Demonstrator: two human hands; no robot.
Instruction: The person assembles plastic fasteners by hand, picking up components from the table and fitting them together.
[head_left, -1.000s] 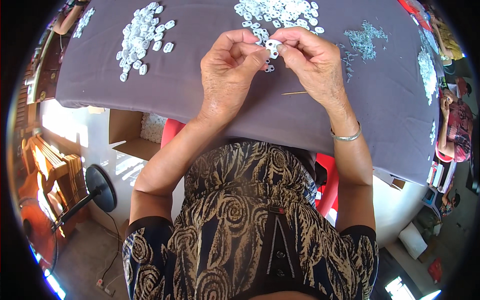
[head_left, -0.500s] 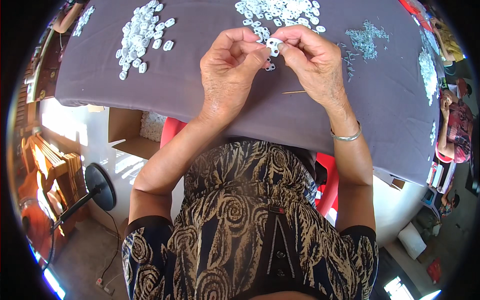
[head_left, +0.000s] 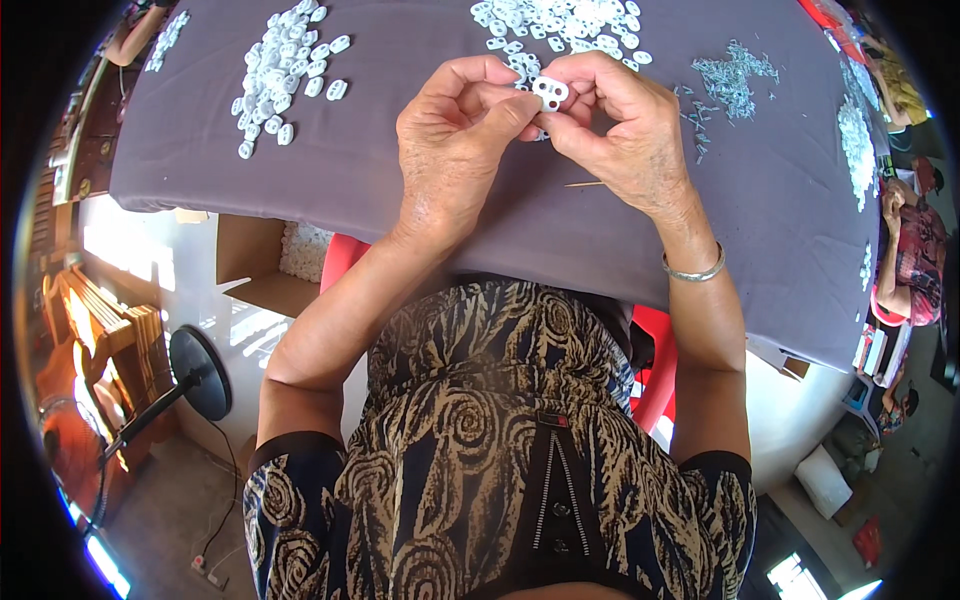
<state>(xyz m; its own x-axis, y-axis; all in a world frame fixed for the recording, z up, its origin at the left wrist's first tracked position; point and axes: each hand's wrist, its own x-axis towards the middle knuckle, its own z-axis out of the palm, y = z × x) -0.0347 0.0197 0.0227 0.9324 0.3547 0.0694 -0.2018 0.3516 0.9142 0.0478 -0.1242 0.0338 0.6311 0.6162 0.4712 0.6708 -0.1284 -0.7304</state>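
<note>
Between my two hands, over the dark cloth of the table [head_left: 400, 200], is a small white plastic piece [head_left: 551, 88] with dark holes in its face. My left hand [head_left: 460, 130] pinches it from the left between thumb and fingers. On its other side, the fingers of my right hand [head_left: 625, 120] curl around it, thumb below and forefinger above. Beyond my fingertips lies a heap of similar white pieces [head_left: 560, 18], some partly hidden behind my hands. A thin wooden stick [head_left: 584, 184] rests on the cloth just below my right hand.
A second pile of white pieces [head_left: 275, 75] is at the left. Small clear or metallic bits [head_left: 735, 85] are scattered right of my right hand. A cardboard box [head_left: 250, 255] stands under the table edge, beside a red chair [head_left: 343, 258]. Another person [head_left: 905, 245] sits at the far right.
The white piece has turned slightly, so its holes show more fully. My right thumb has moved down off its face, and both hands have stayed nearly in place.
</note>
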